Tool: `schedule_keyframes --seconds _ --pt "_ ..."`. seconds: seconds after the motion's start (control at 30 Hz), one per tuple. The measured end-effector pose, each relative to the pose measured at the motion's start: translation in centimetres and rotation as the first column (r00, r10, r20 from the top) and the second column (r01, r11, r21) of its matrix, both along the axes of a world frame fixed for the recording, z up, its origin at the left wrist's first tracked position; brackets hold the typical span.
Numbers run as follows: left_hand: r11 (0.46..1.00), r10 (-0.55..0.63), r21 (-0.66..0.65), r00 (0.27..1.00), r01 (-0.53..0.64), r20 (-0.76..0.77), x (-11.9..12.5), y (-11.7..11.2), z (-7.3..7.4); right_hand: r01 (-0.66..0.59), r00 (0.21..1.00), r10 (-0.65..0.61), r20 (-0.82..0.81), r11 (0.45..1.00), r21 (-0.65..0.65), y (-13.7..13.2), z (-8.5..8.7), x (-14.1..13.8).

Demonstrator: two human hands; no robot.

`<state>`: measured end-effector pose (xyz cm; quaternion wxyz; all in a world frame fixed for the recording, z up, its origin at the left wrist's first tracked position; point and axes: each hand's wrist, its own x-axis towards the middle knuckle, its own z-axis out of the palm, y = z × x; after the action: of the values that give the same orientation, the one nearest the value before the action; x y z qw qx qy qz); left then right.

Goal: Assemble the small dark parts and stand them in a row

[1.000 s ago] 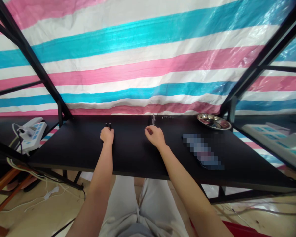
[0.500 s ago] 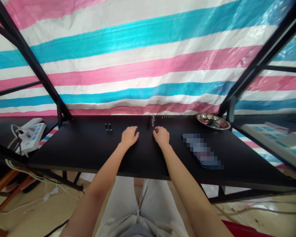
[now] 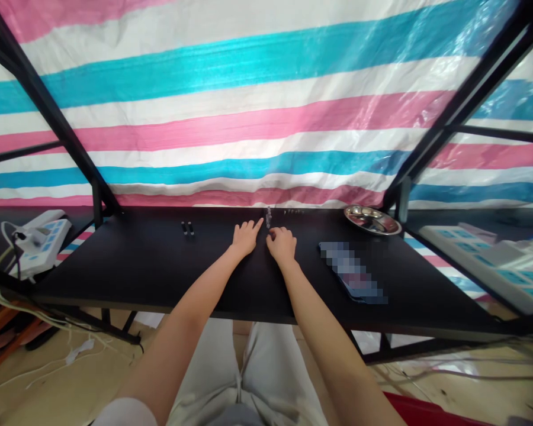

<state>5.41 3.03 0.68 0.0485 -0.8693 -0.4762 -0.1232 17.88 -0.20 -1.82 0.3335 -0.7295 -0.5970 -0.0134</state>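
My left hand (image 3: 246,238) is over the black table (image 3: 137,266), its fingers apart and its index finger stretched towards a narrow row of small greyish pieces (image 3: 269,216). Nothing shows in it. My right hand (image 3: 282,244) sits just in front of that row, thumb and fingers curled together in a pinch. What it holds, if anything, is too small to make out. Right of the row, several tiny shiny pieces (image 3: 294,212) lie along the table's back edge. Two short dark cylinders with light ends (image 3: 187,228) stand to the left of my hands.
A round shiny metal dish (image 3: 372,220) stands at the back right. Nearer me lies a long blurred-out object (image 3: 353,273). White power strips (image 3: 44,245) with cables sit on the left, and more (image 3: 488,260) on the right. Black frame posts and a striped sheet (image 3: 249,118) enclose the table.
My left hand has moved forward and to the right, nearer the greyish row, with its index finger now extended. My right hand stays pinched by the row. The view has shifted slightly.
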Motion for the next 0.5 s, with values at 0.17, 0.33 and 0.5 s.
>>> schedule_keyframes --seconds 0.17,0.33,0.5 --pt "0.997 -0.017 0.07 0.997 0.011 0.081 -0.2 0.6 -0.1 -0.039 0.999 0.039 0.01 0.999 0.029 0.1 -0.5 0.0" --pt "0.998 0.039 0.036 0.99 -0.044 0.135 -1.8 0.9 -0.7 -0.047 0.997 0.047 0.053 0.999 -0.003 0.4 -0.9 -0.5" --pt "0.998 0.059 -0.021 0.983 -0.057 0.174 -2.4 0.9 -0.9 -0.028 0.994 0.044 0.097 0.987 -0.16 0.5 -0.7 -0.8"
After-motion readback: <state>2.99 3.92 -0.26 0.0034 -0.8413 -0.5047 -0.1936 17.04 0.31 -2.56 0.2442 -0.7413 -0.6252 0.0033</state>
